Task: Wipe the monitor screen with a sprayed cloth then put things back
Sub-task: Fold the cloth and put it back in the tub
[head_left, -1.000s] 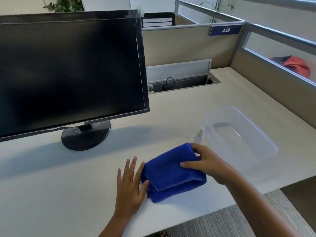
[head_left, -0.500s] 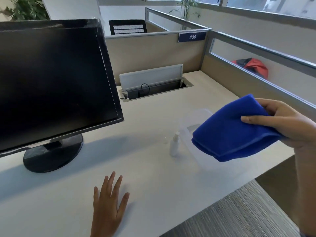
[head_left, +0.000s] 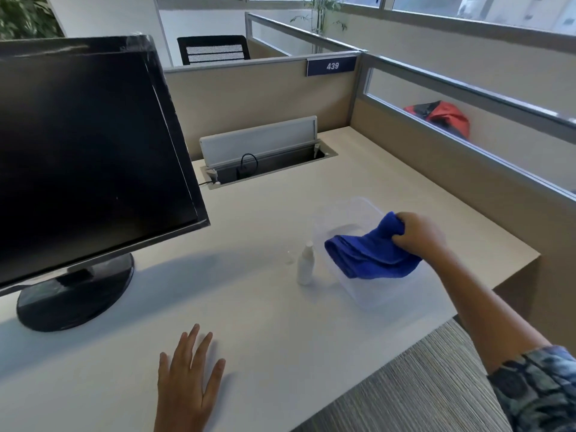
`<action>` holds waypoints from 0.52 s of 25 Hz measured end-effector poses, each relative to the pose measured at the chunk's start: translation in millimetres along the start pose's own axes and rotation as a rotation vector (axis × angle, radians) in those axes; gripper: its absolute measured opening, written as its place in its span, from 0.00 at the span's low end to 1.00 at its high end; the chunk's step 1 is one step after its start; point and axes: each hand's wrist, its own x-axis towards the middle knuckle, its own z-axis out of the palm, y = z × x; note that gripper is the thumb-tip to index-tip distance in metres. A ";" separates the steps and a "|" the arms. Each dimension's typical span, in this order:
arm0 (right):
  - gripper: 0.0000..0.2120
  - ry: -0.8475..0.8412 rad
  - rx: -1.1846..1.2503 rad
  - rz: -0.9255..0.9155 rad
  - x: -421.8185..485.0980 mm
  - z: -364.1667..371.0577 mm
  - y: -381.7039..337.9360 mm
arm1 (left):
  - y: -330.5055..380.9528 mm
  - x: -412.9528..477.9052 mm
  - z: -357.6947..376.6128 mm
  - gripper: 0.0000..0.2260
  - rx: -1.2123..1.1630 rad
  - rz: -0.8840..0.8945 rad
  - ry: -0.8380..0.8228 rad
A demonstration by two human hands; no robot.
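Holding blue cloth (head_left: pixel 369 252) bunched in right hand (head_left: pixel 419 233), fingers curled tight round one end. Cloth hanging over clear plastic tub (head_left: pixel 358 210), low end down inside tub or just above it, hard to tell. Small white spray bottle (head_left: pixel 305 265) standing up on desk (head_left: pixel 265 322), just beside tub, on left. Left hand (head_left: pixel 187 378) flat on desk near front edge, fingers spread, holding nothing. Black monitor (head_left: pixel 87 145) on round stand at left, screen dark. Blue sign (head_left: pixel 332 66) on divider wall, reads "439".
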 end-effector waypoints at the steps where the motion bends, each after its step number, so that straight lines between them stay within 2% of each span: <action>1: 0.07 0.011 -0.123 -0.022 -1.4 5.2 -3.0 | -0.3 0.1 -0.1 0.30 0.000 0.004 -0.003; 5: 0.08 -0.043 -0.467 -0.109 -3.2 29.9 -4.9 | -2.0 -0.2 2.1 0.31 -0.002 -0.004 -0.017; 8: 0.15 0.035 -0.603 -0.110 -2.7 37.5 -0.6 | -1.5 -0.6 2.4 0.31 -0.007 -0.014 -0.026; 11: 0.26 0.158 -0.591 -0.109 -6.6 30.5 -6.3 | -1.8 -0.8 2.4 0.31 -0.003 -0.015 -0.043; 13: 0.29 0.216 -0.461 -0.117 -13.9 16.6 -21.0 | -3.0 -1.0 3.1 0.31 -0.003 -0.022 -0.057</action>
